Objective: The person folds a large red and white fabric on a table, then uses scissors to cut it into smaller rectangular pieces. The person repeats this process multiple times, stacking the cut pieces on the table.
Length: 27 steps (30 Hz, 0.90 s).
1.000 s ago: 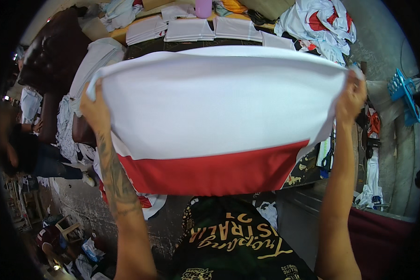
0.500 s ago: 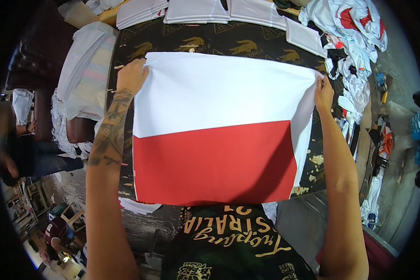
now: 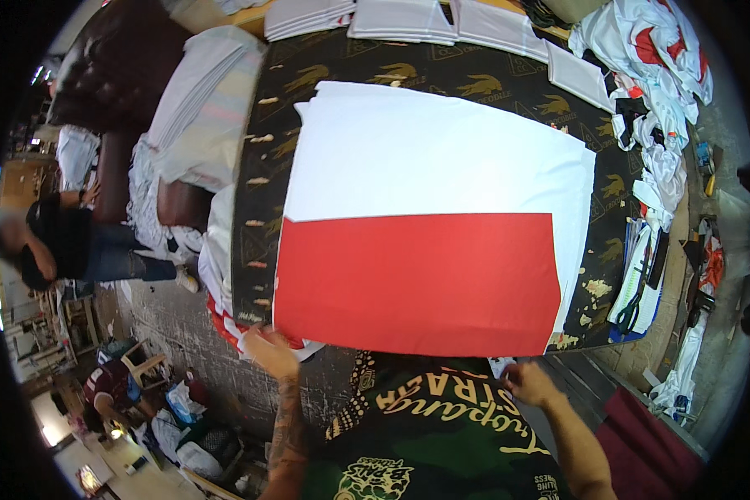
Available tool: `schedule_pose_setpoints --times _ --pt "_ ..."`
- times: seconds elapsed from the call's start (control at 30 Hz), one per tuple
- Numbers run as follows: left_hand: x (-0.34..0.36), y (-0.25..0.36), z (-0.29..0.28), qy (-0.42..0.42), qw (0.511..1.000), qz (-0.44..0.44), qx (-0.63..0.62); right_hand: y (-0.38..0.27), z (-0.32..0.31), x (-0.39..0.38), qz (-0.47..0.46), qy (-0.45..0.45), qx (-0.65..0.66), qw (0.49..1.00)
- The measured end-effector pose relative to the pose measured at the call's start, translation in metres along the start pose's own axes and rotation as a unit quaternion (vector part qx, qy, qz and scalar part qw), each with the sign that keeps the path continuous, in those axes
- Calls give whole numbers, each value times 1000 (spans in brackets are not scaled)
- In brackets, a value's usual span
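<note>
- Down it goes: the red-and-white fabric panel (image 3: 425, 275), just now held up by its corners, lies across the dark tabletop (image 3: 442, 73), mid-frame.
- Left hand (image 3: 272, 354), lower left: off it, loosely open.
- Right hand (image 3: 532, 383), lower right: released, curled; can't tell if holding anything.

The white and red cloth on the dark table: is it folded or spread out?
Spread out: the white and red cloth lies broad and flat on the dark table. Whether it is doubled underneath, I cannot tell.
</note>
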<state>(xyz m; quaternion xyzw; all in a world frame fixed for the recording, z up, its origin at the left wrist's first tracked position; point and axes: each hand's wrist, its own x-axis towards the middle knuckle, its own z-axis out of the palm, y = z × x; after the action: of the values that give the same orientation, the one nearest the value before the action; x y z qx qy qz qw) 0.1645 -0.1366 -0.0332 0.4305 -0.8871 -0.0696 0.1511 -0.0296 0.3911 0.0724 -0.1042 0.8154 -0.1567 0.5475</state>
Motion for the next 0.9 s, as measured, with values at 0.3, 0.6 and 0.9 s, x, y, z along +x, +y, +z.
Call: schedule_pose_setpoints --times 0.3,0.6,0.9 --pt "-148 6 207 -200 476 -596 -614 168 164 197 55 264 430 862" --pt "-148 -62 128 -205 422 -568 -676 144 208 91 31 269 421 866" --pt "11 11 -103 18 871 -108 -478 -5 83 -115 -146 470 500 713"
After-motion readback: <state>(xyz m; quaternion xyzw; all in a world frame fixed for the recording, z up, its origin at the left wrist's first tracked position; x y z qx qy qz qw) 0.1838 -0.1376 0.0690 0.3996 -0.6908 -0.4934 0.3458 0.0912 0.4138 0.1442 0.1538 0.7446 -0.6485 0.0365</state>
